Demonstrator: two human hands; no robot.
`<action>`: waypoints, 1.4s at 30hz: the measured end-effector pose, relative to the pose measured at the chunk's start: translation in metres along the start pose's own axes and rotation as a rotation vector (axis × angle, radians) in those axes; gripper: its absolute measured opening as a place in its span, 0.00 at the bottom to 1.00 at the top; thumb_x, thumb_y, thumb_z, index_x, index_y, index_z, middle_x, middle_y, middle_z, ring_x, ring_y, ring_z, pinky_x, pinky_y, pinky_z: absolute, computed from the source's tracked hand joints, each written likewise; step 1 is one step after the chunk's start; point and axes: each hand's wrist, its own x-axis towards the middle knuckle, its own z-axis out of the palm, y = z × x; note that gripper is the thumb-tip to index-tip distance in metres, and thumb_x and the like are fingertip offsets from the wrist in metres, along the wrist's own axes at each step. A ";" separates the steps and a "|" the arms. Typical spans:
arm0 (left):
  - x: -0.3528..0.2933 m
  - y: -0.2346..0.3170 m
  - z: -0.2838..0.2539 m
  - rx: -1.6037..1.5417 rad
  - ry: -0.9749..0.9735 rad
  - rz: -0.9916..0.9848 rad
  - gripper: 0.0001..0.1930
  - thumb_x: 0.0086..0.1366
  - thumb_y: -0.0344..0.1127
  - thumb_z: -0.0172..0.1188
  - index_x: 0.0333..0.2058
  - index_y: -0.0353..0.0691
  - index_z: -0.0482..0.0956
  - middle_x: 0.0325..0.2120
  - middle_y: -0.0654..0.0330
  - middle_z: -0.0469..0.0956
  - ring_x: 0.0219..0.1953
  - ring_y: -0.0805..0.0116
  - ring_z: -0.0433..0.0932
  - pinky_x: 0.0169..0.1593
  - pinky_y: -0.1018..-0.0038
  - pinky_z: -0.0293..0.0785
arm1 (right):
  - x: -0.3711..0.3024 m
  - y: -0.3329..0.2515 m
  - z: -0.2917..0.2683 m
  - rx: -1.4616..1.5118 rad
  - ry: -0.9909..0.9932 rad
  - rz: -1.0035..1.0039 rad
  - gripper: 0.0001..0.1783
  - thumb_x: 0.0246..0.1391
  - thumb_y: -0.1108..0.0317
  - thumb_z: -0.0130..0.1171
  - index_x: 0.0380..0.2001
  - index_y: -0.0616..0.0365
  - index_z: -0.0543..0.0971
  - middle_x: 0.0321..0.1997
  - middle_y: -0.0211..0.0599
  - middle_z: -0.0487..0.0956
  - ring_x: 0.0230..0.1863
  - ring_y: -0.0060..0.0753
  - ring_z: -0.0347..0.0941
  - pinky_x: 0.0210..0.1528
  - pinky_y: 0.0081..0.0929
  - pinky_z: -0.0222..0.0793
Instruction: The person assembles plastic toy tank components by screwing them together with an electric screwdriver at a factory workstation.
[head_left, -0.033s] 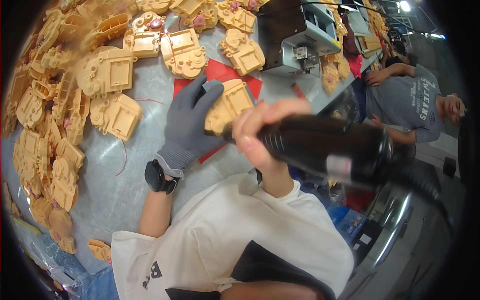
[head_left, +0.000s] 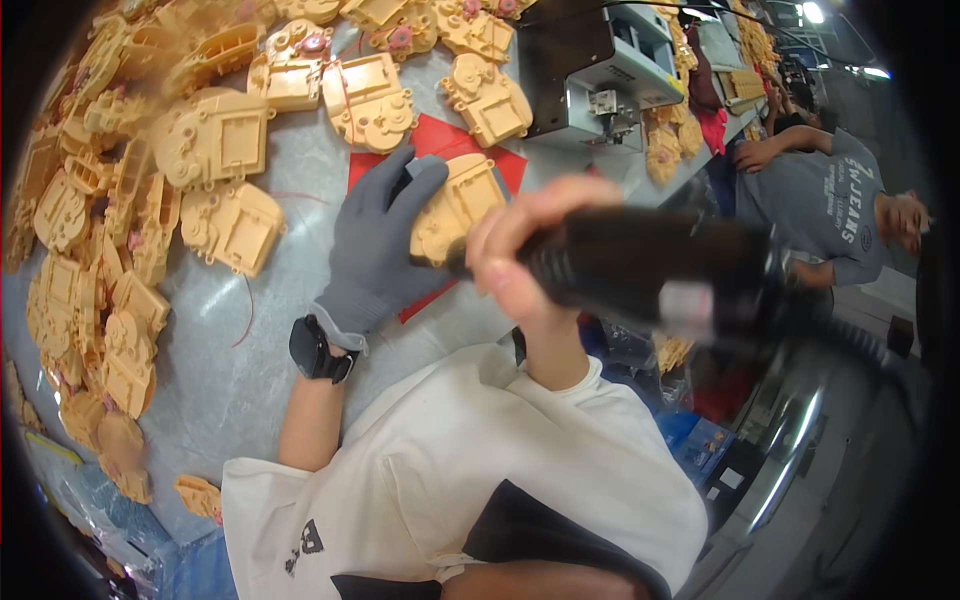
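My left hand (head_left: 375, 235), in a grey glove, grips the left side of a yellow plastic housing (head_left: 465, 195) lying over a red mat (head_left: 440, 135) on the metal table. My bare right hand (head_left: 535, 240) is closed around a thick black corded power screwdriver (head_left: 650, 260), blurred by motion. The tool lies nearly level, its narrow front end at the near edge of the housing. My right fingers and the tool hide part of that edge, so I cannot tell whether the tip touches it.
Many similar yellow housings (head_left: 215, 140) crowd the table's left and far sides, some with thin red wires. A black and grey machine (head_left: 600, 90) stands beyond my right hand. At the right, a person in a grey shirt (head_left: 810, 190) is close by. The tool's cord (head_left: 850, 345) trails right.
The screwdriver's body has tilted and shifted slightly in my right hand's grip and looks more blurred. My left hand and the housing stay almost as they were.
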 end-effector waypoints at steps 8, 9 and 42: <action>0.002 -0.006 0.006 0.050 0.035 0.035 0.40 0.37 0.46 0.71 0.53 0.50 0.67 0.53 0.50 0.63 0.51 0.54 0.67 0.53 0.62 0.65 | 0.016 0.001 -0.007 0.290 0.083 -0.041 0.38 0.41 0.80 0.54 0.55 0.61 0.49 0.16 0.35 0.66 0.13 0.28 0.63 0.18 0.25 0.64; 0.002 -0.008 0.006 0.056 0.052 0.060 0.40 0.37 0.45 0.71 0.53 0.50 0.67 0.53 0.50 0.63 0.51 0.54 0.67 0.53 0.63 0.65 | 0.016 0.003 -0.008 0.307 0.056 -0.059 0.37 0.42 0.80 0.53 0.55 0.60 0.50 0.16 0.35 0.66 0.13 0.29 0.63 0.18 0.26 0.64; 0.009 0.008 -0.002 0.136 0.006 -0.022 0.42 0.35 0.49 0.70 0.52 0.43 0.65 0.51 0.50 0.65 0.53 0.49 0.63 0.59 0.54 0.56 | 0.017 -0.035 -0.072 0.120 0.385 -0.253 0.28 0.41 0.77 0.48 0.49 0.63 0.56 0.16 0.36 0.65 0.14 0.30 0.63 0.25 0.33 0.67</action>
